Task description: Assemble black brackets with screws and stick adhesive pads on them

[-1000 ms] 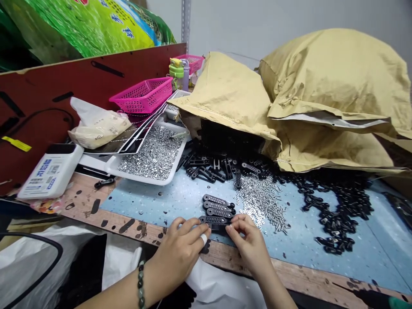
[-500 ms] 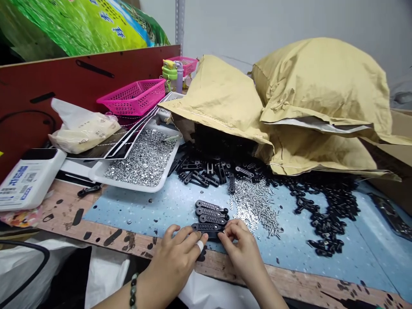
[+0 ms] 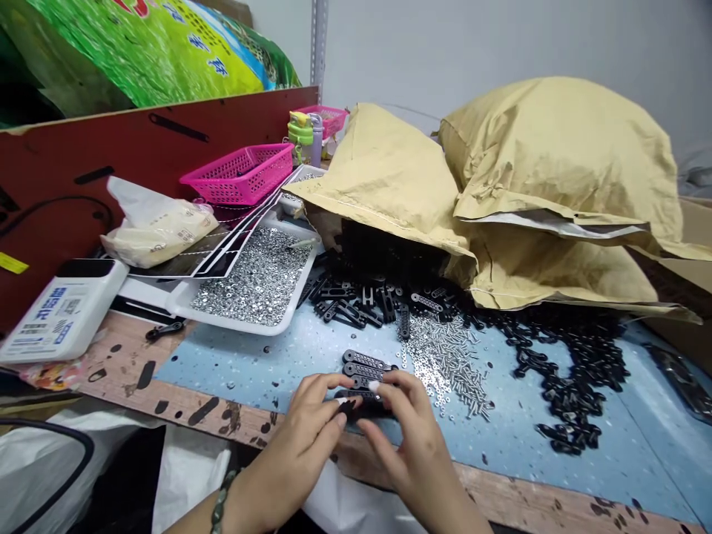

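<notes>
A black perforated strip (image 3: 360, 406) is held between both hands just above the near edge of the blue mat (image 3: 267, 360). The left hand (image 3: 311, 424) is closed narrowly, its fingertips (image 3: 338, 401) pinched on the strip's left end. A bead bracelet (image 3: 220, 503) is worn on that wrist. The right hand (image 3: 409, 437) is curled over the strip's right end, fingers bent and close together, with the strip gripped beneath them. How much of the strip lies hidden under the right hand cannot be told.

Just beyond the hands, a short row of matching black strips (image 3: 364, 362) is laid side by side on the mat, touching one another. A scatter of small silver screws (image 3: 448, 356) is spread just to the right of that row. Further back, loose black plastic parts (image 3: 356, 300) are spilled from the mouth of a brown paper sack (image 3: 389, 178), and a long trail of black parts (image 3: 581, 371) is strewn across the right side of the mat. A second brown sack (image 3: 556, 148) is piled behind.

To the left, a white tray (image 3: 183, 305) filled with silver nuts is set partly on the mat. A pink basket (image 3: 242, 172), a crumpled plastic bag (image 3: 156, 226) and a white box with blue print (image 3: 61, 311) are placed beyond it. The worn wooden bench (image 3: 183, 404) is marked with dark cut-out shapes.
</notes>
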### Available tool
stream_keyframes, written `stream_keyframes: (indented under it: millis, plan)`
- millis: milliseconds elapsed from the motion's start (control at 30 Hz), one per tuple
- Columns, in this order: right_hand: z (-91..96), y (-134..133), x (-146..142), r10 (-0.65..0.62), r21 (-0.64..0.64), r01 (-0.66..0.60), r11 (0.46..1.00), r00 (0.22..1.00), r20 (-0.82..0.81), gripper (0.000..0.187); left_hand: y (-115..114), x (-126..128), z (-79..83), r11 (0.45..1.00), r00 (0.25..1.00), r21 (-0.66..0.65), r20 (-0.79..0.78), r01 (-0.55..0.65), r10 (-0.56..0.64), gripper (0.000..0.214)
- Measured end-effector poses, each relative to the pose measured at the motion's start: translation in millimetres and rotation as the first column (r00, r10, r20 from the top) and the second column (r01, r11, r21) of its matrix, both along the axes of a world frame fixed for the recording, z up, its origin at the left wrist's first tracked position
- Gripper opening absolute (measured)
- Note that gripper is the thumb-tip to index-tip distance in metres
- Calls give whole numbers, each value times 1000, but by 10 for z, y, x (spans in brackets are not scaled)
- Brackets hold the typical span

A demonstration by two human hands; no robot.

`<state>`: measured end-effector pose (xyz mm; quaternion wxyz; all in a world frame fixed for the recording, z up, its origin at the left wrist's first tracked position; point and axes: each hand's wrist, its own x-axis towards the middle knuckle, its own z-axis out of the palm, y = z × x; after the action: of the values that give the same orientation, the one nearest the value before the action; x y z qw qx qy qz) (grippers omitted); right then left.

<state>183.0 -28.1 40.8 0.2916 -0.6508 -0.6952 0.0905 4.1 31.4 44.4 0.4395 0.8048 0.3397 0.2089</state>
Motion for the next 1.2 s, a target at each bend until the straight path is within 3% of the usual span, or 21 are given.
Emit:
stream_keyframes:
  millis: [100, 200, 300, 400, 467, 533, 667, 833, 1000, 1200]
  plan:
    - [53, 16, -186, 159, 179, -150, 972, 986, -39, 19, 29, -25, -30, 977, 994, -210, 101, -17, 38, 36]
    - [38, 9, -209, 146, 277, -109, 955, 982, -117, 13, 75, -91, -111, 950, 976, -281, 126, -138, 179, 38]
    - [-34, 22, -83, -98, 59, 128, 990, 924, -369, 14, 107, -192, -170, 977, 977, -38, 31, -211, 213, 37]
    - [-135, 92, 27, -308, -202, 236, 951, 797, -520, 25, 86, -257, -204, 954, 985, 299, -167, 18, 34, 37]
    - [-200, 147, 43, -354, -282, 228, 932, 742, -570, 27, 61, -263, -223, 890, 963, 427, -266, 162, -48, 41]
    - [-246, 186, 27, -383, -332, 220, 917, 711, -589, 27, 45, -250, -235, 836, 947, 499, -315, 227, -68, 43]
    - [-278, 204, 1, -415, -380, 218, 899, 700, -581, 27, 55, -224, -234, 779, 941, 575, -334, 251, -56, 47]
    - [-296, 197, 20, -409, -393, 200, 898, 709, -575, 28, 79, -204, -221, 749, 954, 623, -296, 225, -40, 44]
    - [-288, 217, 14, -374, -362, 197, 911, 766, -523, 26, 102, -164, -215, 752, 968, 630, -249, 195, -42, 33]
    - [-254, 244, 12, -344, -309, 222, 925, 837, -427, 25, 105, -84, -248, 792, 968, 579, -246, 191, -54, 32]
